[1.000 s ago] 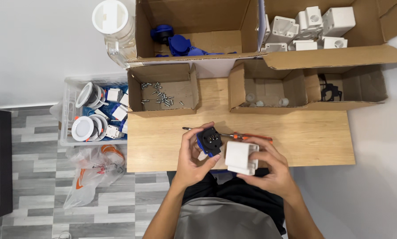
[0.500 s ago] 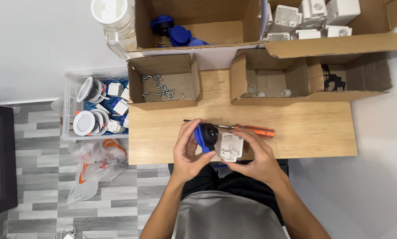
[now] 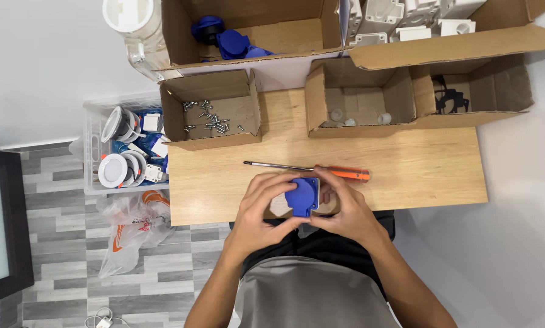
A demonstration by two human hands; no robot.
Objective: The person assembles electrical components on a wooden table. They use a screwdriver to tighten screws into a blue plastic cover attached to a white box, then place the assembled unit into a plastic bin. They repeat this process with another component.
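Socket: blue socket (image 3: 303,195) sits between both hands, above the counter (image 3: 406,164) edge.
Left hand (image 3: 261,206): at 9 o'clock, grip closed on it.
Right hand (image 3: 343,209): at 3 o'clock, grip closed on it.

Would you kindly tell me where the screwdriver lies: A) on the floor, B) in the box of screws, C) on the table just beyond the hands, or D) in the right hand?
C: the screwdriver lies flat on the table, just beyond both hands.

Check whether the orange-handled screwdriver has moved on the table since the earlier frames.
No. The screwdriver lies in the same place below the screw box, tip pointing left; only the camera view shifted. Both hands hold the blue part.
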